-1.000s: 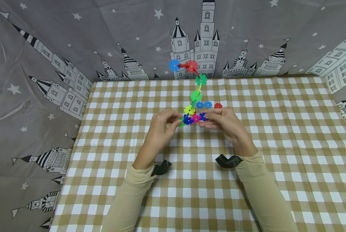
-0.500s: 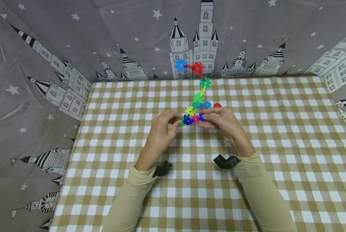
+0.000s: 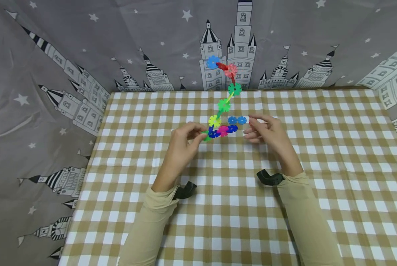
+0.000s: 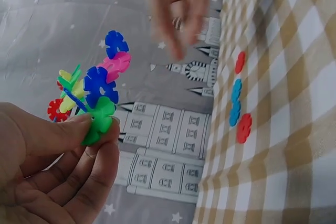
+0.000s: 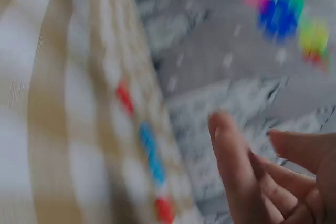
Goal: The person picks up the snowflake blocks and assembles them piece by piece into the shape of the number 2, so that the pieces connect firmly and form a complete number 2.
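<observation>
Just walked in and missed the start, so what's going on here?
A person is handling a branching chain of colourful notched discs. Their left hand pinches a green disc at one end, holding the chain above the checked tablecloth. The right hand is apart from the chain and holds nothing. Two blue discs and two red discs lie on the cloth.

Nothing but blur in the right wrist view: the chain of discs [image 5: 279, 17] smeared, its end sliced by the top edge! The head view's right hand [image 3: 268, 131] nearly hid 1 red disc [image 4: 240, 62], the left hand [image 4: 58, 177] covered part of the green disc [image 4: 104, 115], and 2 sleeves [image 3: 313, 221] were cropped below.
</observation>
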The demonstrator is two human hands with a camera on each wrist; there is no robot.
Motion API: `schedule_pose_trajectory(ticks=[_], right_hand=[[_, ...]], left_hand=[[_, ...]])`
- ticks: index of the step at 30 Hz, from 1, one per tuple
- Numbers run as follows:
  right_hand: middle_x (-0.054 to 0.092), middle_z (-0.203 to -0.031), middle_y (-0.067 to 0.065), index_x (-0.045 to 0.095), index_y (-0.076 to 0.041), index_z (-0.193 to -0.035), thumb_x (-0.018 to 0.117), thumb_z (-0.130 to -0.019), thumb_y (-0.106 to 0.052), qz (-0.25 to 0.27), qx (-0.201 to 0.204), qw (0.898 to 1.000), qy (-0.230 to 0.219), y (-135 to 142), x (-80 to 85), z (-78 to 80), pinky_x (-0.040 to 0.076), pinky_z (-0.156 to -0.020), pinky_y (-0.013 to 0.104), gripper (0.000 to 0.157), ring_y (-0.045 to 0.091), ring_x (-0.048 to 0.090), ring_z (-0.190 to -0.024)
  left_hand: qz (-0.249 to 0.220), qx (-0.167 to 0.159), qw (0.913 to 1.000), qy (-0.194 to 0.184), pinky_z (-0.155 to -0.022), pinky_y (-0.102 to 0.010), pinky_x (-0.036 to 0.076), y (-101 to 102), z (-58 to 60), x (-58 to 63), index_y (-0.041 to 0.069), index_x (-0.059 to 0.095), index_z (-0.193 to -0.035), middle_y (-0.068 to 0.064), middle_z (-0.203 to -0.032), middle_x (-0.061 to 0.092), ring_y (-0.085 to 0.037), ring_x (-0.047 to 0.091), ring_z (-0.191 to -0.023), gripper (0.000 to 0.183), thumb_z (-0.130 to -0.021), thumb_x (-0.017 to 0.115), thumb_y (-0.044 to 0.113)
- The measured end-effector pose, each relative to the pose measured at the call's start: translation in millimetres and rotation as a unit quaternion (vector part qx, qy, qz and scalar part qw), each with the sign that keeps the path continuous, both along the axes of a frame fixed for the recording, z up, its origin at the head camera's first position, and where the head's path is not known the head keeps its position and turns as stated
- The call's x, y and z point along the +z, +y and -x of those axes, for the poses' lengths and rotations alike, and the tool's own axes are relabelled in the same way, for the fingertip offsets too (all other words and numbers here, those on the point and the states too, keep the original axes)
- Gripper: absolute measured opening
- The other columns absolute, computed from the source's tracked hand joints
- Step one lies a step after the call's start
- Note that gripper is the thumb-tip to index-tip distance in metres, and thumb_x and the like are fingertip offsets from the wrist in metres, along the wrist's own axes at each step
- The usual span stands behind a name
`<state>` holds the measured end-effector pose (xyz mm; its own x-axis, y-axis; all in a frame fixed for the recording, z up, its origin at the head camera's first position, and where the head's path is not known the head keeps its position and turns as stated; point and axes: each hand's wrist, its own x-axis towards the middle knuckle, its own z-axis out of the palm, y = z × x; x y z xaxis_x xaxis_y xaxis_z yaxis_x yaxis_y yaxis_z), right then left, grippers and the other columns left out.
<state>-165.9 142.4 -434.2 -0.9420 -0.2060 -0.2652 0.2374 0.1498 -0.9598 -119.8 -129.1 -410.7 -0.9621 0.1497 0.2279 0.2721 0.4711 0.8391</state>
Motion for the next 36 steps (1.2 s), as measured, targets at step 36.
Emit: schedule_pose_trajectory(ticks=[36], right_hand=[[0.080, -0.093, 0.000, 0.075, -0.002, -0.109, 0.071, -0.095, 0.001, 0.139, -0.002, 0.982, 0.128, -3, 10.2, -13.8, 0.065, -0.071, 0.029, 0.015, 0.012, 0.077, -0.077]], left_hand=[[-0.063, -0.007, 0.9939, -0.090, -0.081, -0.024, 0.061, -10, 2.5, 6.3, -0.001, 0.074, -0.106, -0.016, -0.099, 0.074, -0.017, 0.068, -0.083, 0.013, -0.094, 0.073, 0.003]])
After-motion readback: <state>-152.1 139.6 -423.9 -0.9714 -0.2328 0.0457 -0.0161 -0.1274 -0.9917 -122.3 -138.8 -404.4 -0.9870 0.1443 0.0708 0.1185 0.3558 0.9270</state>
